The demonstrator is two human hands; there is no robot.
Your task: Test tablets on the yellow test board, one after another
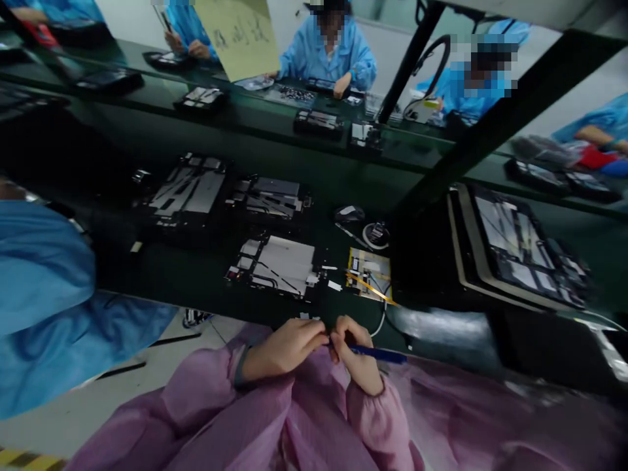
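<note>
My right hand [354,350] is closed around a slim dark-blue tool [383,355], whose handle sticks out to the right; its kind is not clear. Close beside it, fingertips nearly meeting, is my left hand [289,347], fingers pinched together on something too small or hidden to name. Both hands are at the bench's near edge, above my pink smock. Just beyond them lies an opened flat electronic device [282,265] with a silver battery and black cables. To its right sits a yellow-edged circuit board [369,271] with an orange ribbon across it.
More opened devices [189,186] lie farther back on the dark bench [161,268]. At right stands a stack of trays [464,242] with devices on top. A round white-rimmed item [376,234] is near the board. A co-worker's blue sleeve [44,261] is at left; others sit opposite.
</note>
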